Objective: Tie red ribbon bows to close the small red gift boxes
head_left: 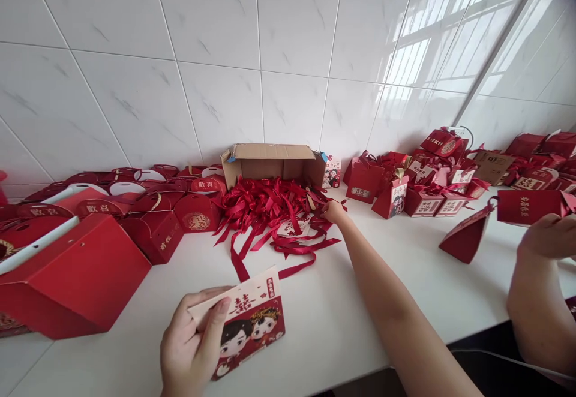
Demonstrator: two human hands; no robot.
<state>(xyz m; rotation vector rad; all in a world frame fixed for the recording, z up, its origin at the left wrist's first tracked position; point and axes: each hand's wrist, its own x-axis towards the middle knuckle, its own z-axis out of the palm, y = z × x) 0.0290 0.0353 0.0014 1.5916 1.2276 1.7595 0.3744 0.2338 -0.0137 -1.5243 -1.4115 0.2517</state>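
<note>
My left hand grips a folded wedding favor box, cream above and red below, with two cartoon figures printed on it. Its thumb lies across the cream part. At the right edge of a heap of red ribbons, my right hand has its fingers closed on ribbon; the fingertips are small and partly hidden. The ribbons spill from a cardboard box lying on its side against the wall. Printed tags lie among them.
Red boxes with handles crowd the left, one large red box nearest. Finished favor boxes stand in a group at right. Another person's hand is beside a red box at the far right. A tiled wall backs the white table.
</note>
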